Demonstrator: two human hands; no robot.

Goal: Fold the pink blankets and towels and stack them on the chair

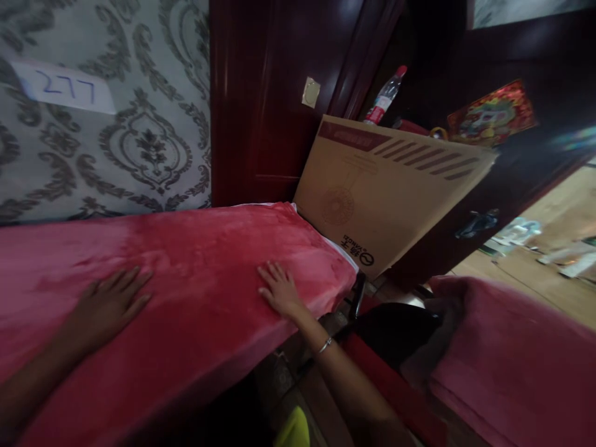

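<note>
A red plush cover [200,298] is spread over a long, low, bed-like surface along the wall. On its left part my left hand [109,304] lies flat, fingers stretched out, nothing in it. My right hand [280,288], with a thin bracelet on the wrist, rests palm down near the cover's right end, its fingers spread and holding nothing. Darker and lighter patches show in the pile around both hands. A strip of white edging peeks out at the right corner.
Just beyond the cover's right end leans a large cardboard box [386,186], with a red-capped bottle [386,96] above its top edge. A second pink-red cloth [512,360] drapes at the lower right. Behind stand a dark red wooden panel [279,81] and patterned wallpaper [149,143].
</note>
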